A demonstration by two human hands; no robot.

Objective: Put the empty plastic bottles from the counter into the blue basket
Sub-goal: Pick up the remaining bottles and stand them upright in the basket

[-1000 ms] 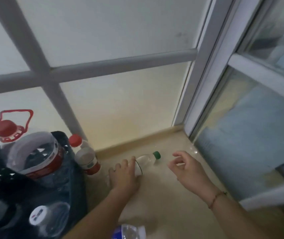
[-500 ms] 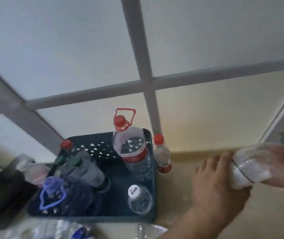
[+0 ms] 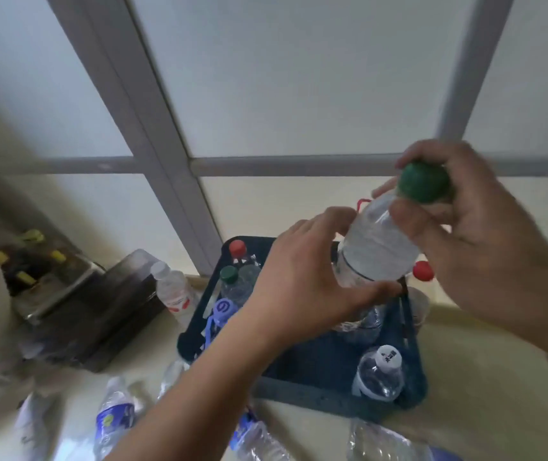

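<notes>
Several capped bottles already stand in the blue basket (image 3: 315, 390) on the beige counter (image 3: 485, 377); others lie on the counter in front of it. Above the basket, the left hand (image 3: 302, 287) wraps around the body of a clear bottle (image 3: 375, 247), while the right hand (image 3: 478, 234) pinches its green cap (image 3: 424, 182) between fingers and thumb.

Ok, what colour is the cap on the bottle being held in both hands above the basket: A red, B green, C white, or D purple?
B, green: the right hand pinches a green cap on the clear bottle, while the left hand has its grip on the body above the blue basket.
</notes>
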